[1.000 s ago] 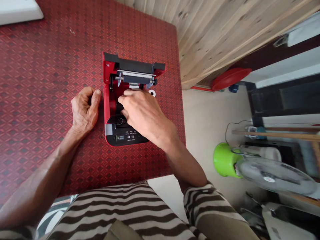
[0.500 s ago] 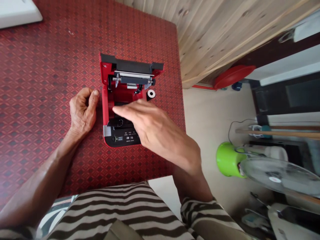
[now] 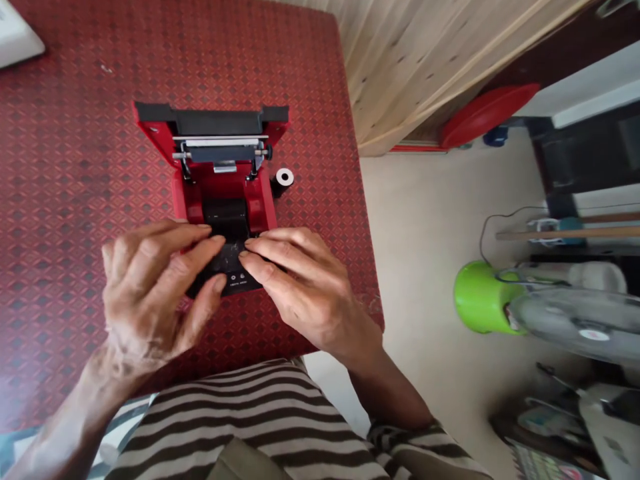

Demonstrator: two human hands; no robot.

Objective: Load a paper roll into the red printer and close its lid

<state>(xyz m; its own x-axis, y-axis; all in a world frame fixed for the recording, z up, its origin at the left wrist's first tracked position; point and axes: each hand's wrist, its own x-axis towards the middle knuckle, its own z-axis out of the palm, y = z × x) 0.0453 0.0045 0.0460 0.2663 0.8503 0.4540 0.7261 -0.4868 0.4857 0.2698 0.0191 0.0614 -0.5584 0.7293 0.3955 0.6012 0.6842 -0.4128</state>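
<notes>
A red and black label printer (image 3: 269, 212) stands on the table with its lid raised, showing a roller (image 3: 223, 153) under the lid. Inside lies a black ribbon roll (image 3: 226, 215), and a thin, glossy black ribbon (image 3: 231, 255) spreads from it over the front panel. My left hand (image 3: 155, 287) grips the ribbon's left side, thumb low over the panel. At the ribbon's right side, my right hand (image 3: 305, 287) is closed with fingertips pinched on it. The fingers partly cover the printed panel.
A small black roll with a white core end (image 3: 284, 178) stands right of the printer on the red patterned table (image 3: 90, 167). A white object (image 3: 17, 33) sits at the far left corner. Wooden boards (image 3: 400, 53) border the table's far right side; a green bucket (image 3: 480, 297) is on the floor.
My left hand has come off the table to the printer's front. My right hand has drawn back from inside it. The black ribbon now spreads between both hands; the printer appears turned and further left.
</notes>
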